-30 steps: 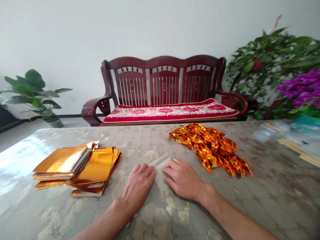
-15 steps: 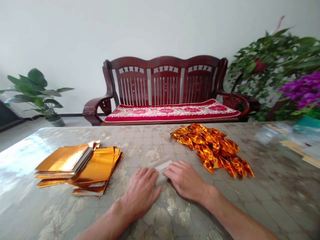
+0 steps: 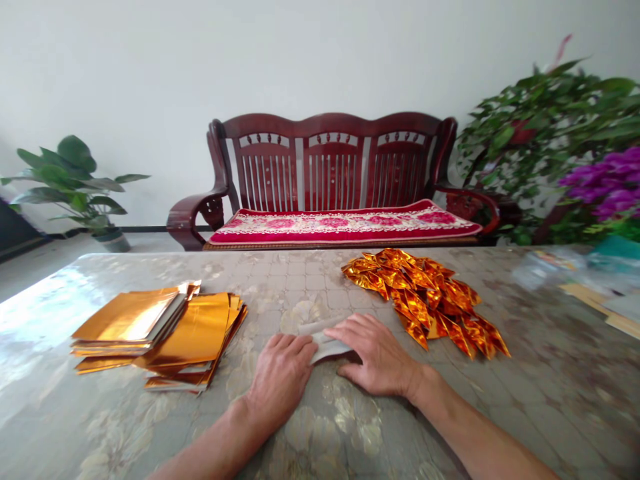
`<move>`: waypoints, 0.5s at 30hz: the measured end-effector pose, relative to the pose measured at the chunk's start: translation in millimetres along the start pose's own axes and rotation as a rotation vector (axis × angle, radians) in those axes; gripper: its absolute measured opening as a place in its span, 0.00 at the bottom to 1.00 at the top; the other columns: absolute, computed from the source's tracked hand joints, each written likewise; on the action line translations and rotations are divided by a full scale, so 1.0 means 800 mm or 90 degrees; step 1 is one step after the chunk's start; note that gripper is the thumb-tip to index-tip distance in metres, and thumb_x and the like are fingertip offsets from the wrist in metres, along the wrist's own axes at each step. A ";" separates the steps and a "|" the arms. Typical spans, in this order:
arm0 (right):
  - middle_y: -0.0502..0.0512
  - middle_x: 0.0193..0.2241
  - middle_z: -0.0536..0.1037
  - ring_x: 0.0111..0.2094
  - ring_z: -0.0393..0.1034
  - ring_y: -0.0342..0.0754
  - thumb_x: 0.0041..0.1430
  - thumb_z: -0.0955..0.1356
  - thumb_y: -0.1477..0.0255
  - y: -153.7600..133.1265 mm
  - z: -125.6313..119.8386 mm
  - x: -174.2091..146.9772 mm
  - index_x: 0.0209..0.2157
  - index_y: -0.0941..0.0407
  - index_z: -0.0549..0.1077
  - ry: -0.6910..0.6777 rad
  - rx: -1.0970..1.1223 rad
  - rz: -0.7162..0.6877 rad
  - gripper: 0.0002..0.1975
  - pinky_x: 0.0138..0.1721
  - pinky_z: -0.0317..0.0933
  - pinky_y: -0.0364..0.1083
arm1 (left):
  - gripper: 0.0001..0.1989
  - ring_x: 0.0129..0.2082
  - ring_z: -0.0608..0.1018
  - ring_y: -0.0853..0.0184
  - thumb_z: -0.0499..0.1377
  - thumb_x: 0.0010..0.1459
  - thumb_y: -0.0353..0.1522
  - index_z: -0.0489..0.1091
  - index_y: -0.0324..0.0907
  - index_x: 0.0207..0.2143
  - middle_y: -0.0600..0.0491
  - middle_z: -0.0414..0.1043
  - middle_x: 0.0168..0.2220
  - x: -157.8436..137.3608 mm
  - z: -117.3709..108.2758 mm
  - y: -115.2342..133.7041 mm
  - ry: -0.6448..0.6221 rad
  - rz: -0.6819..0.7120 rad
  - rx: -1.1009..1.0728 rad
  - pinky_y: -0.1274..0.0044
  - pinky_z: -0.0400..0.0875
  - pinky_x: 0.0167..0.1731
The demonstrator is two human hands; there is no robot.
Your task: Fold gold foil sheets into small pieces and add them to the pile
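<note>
Right of the stack of gold sheets (image 3: pixel 193 330) on the desk (image 3: pixel 277 277), a pale sheet (image 3: pixel 329 347) lies with the left hand (image 3: pixel 283 370) over its end nearer the stack, its grip impossible to tell, and the right hand (image 3: pixel 379 357) loosely open over the far end.

Left hand (image 3: pixel 281 375) and right hand (image 3: pixel 376 357) touch pale paper (image 3: pixel 326 349); orange foil pile (image 3: pixel 425 299) lies nearby
</note>
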State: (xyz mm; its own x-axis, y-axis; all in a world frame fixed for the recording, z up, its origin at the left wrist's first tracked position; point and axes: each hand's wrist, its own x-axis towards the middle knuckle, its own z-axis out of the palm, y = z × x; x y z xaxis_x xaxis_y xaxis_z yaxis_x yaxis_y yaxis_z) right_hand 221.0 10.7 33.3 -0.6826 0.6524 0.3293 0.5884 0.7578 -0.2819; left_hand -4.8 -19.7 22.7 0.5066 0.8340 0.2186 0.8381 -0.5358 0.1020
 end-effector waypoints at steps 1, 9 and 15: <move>0.55 0.46 0.78 0.47 0.67 0.53 0.53 0.73 0.72 0.003 -0.002 0.000 0.55 0.53 0.70 0.007 0.006 0.006 0.26 0.50 0.57 0.52 | 0.10 0.44 0.77 0.60 0.57 0.63 0.28 0.73 0.45 0.47 0.52 0.77 0.47 0.000 0.001 -0.002 0.008 0.004 -0.008 0.67 0.67 0.44; 0.53 0.36 0.78 0.40 0.69 0.49 0.66 0.66 0.69 0.018 0.001 -0.004 0.41 0.54 0.77 0.034 0.056 0.064 0.07 0.45 0.60 0.48 | 0.10 0.44 0.78 0.60 0.53 0.67 0.33 0.75 0.45 0.43 0.52 0.79 0.45 0.000 -0.007 0.001 0.040 -0.003 -0.039 0.67 0.66 0.44; 0.52 0.32 0.78 0.37 0.71 0.48 0.68 0.64 0.70 0.014 0.010 -0.001 0.35 0.53 0.78 0.051 0.030 0.177 0.11 0.40 0.61 0.45 | 0.14 0.43 0.78 0.62 0.50 0.70 0.34 0.77 0.47 0.40 0.55 0.80 0.45 0.003 -0.008 -0.003 0.031 -0.063 -0.073 0.68 0.65 0.44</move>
State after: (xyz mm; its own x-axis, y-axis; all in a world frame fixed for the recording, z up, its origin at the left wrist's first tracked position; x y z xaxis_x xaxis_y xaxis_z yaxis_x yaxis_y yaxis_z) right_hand 225.0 18.8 22.7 -0.4603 0.8344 0.3032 0.7262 0.5503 -0.4120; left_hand -7.0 -17.0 29.0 0.4095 0.8779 0.2482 0.8538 -0.4646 0.2347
